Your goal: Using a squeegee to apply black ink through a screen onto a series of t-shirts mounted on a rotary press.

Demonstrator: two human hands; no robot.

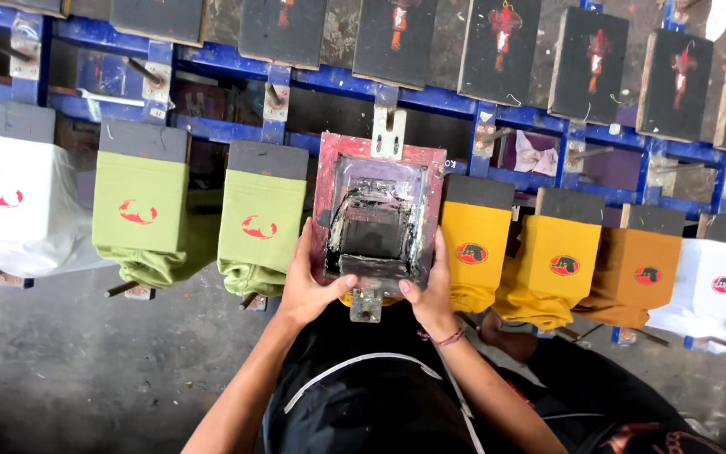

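Left hand (307,286): grip closed around the left edge of the printing frame (377,214), thumb lying over the bottom rim, fingers wrapped behind the side.
Right hand (430,290): grip closed around the frame's right edge, thumb on the bottom rim; a red thread bracelet (443,339) sits at the wrist.
Printing frame: a red-stained wooden screen, flat over a yellow shirt (355,299) that peeks out beneath its lower edge; a dark squeegee (371,235) smeared with ink rests inside it.
Left of frame: two green shirts (140,214) and a white shirt (18,202), each with a red print.
Right of frame: yellow, orange and white shirts (474,252) with a red-and-black print.
Rack: blue metal rails (430,94) carry the boards.
Floor (60,361): grey concrete below.
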